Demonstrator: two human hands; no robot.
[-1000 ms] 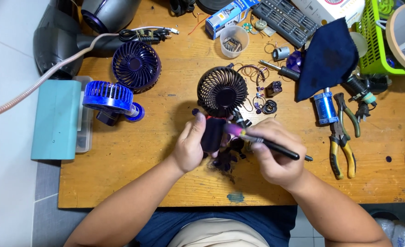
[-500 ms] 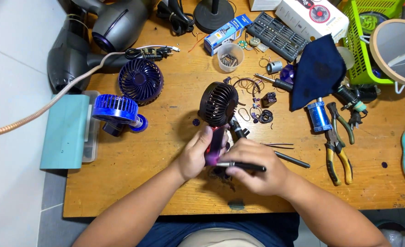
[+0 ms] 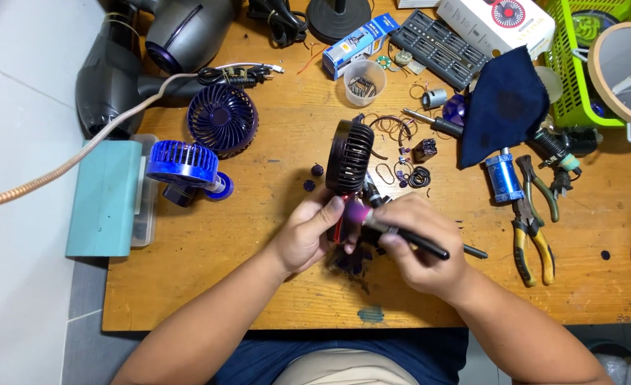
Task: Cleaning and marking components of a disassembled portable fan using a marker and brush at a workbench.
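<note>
Scuffed wood bench [image 3: 208, 271]: left hand [image 3: 307, 235] clamps round black grille fan [image 3: 349, 158], right hand [image 3: 419, 246] pinches slim black tool [image 3: 408, 239].

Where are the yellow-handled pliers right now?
In the head view, the yellow-handled pliers lie flat on the wooden table, right of the person's right hand, just below the blue cylinder and the dark blue cloth.

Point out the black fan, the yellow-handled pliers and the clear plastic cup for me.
black fan [image 3: 349, 155], head view, on its round grille.
yellow-handled pliers [image 3: 530, 229], head view, on the left yellow handle.
clear plastic cup [image 3: 364, 83], head view, on its open mouth.
</note>
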